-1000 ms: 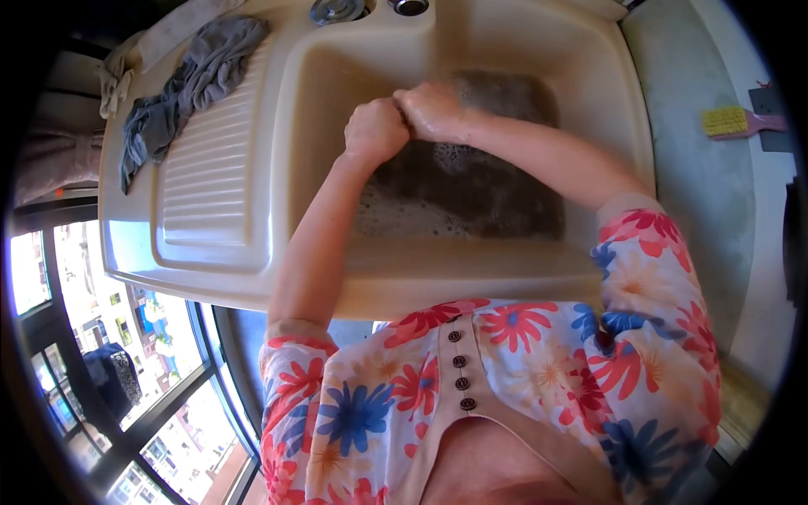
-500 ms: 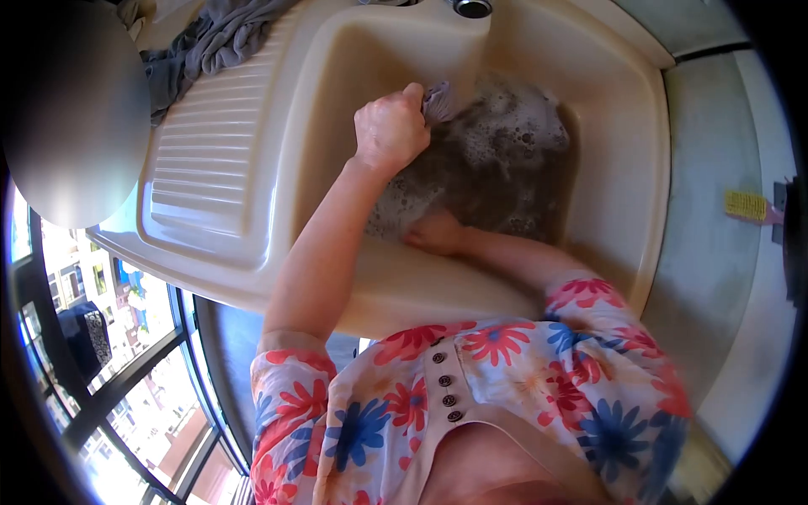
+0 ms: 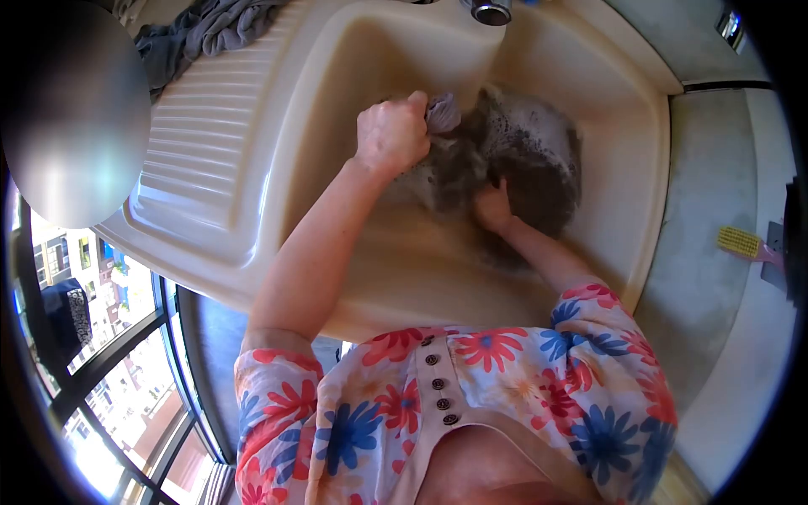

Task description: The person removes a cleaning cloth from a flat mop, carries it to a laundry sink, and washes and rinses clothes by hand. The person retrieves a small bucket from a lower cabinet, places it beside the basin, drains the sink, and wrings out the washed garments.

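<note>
My left hand [image 3: 392, 135] is closed on a wet greyish cloth [image 3: 443, 114], held over the left part of the sink basin [image 3: 623, 168]. The cloth's bunched end sticks out beside the thumb. Lower and to the right, my right hand [image 3: 493, 204] is at the dark, foamy water [image 3: 539, 181], its fingers partly hidden. Whether it grips anything cannot be made out. A darker, blurred mass [image 3: 459, 172] lies between the two hands; its outline is unclear.
Grey wet cloths [image 3: 223, 27] lie on the ribbed drainboard [image 3: 198, 151] at the upper left. A tap [image 3: 491, 12] is at the sink's back edge. A yellow-bristled brush [image 3: 741, 241] sits at the right. A window [image 3: 126, 337] is at the lower left.
My right hand has moved from the basin's right area down to its front wall, then back up into the water. My left hand came away from it, showing the cloth. The water has shifted right.
</note>
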The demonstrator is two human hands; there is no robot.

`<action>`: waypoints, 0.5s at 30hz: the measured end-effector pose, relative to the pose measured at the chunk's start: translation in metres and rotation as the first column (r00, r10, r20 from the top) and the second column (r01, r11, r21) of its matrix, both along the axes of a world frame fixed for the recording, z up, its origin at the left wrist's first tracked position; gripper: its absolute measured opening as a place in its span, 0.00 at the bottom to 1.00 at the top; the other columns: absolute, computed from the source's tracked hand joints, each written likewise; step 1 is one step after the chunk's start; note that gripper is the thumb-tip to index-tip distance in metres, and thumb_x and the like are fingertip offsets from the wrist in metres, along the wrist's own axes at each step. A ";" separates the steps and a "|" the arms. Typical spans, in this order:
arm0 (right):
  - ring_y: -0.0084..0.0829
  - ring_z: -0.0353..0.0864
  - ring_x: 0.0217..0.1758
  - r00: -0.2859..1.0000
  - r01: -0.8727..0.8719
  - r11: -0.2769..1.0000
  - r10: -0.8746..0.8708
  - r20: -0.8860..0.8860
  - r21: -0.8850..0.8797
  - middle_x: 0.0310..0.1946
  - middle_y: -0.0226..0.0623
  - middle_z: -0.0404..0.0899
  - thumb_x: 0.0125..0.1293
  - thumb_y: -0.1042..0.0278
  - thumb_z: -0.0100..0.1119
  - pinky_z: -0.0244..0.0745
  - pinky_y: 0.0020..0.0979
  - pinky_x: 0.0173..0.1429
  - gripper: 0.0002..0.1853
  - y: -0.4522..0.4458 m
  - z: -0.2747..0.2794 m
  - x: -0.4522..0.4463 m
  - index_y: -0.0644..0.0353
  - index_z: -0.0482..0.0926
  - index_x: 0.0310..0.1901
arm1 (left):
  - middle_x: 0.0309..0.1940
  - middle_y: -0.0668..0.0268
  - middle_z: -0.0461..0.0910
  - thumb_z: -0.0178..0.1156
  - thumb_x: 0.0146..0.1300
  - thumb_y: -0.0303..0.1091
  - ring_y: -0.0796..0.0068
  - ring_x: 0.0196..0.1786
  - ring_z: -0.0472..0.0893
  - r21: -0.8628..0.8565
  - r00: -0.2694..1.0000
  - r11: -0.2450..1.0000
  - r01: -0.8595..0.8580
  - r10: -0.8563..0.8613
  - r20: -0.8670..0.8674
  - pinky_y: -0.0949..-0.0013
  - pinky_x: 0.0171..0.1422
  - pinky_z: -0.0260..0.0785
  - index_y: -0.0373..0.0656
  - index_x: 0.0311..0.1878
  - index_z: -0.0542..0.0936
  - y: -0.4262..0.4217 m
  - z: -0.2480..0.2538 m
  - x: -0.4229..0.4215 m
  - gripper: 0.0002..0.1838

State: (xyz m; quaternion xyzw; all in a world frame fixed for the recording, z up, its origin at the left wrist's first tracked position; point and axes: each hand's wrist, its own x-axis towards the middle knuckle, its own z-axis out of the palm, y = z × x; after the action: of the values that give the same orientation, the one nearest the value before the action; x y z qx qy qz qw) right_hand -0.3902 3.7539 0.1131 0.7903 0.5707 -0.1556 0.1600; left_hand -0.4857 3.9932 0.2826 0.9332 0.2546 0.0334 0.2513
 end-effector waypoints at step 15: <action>0.35 0.76 0.41 0.152 0.978 0.207 -0.628 -0.763 0.024 0.38 0.43 0.77 0.54 0.56 0.57 0.69 0.31 0.45 0.20 0.038 -0.027 0.041 0.60 0.75 0.45 | 0.29 0.56 0.78 0.53 0.45 0.29 0.55 0.37 0.77 -0.001 0.998 0.999 0.036 -0.036 -0.057 0.57 0.41 0.69 0.43 0.33 0.73 0.007 0.000 -0.002 0.09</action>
State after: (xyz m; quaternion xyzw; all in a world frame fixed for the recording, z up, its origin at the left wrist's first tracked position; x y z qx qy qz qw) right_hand -0.3497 3.7916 0.0858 0.8771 0.0496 -0.2978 -0.3736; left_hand -0.4873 4.0005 0.2824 0.9383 0.2446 0.0021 0.2443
